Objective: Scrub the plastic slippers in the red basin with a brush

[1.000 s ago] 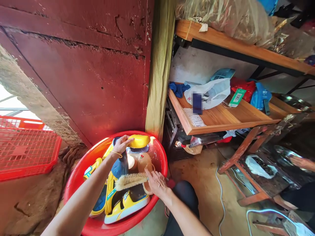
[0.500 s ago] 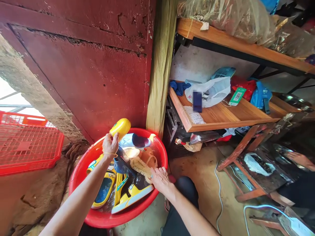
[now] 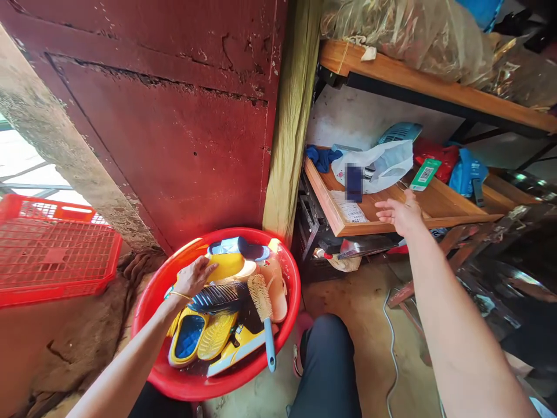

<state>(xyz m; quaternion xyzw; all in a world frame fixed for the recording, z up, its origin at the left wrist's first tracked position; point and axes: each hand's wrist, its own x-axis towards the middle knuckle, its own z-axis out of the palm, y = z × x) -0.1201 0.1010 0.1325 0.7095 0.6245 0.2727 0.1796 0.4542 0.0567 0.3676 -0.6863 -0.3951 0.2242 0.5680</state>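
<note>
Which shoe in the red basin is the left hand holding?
The yellow shoe right beside the blue slipper: the left hand's fingers grip it, while no fingers grip the others.

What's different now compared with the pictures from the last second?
The right hand has let go of the scrub brush, now lying in the red basin, and moved up and right, empty, toward the wooden tray. The left hand has lowered the yellow shoe from its raised position half a second ago, still gripping it. The red crate and white plastic bag stayed put.
</note>
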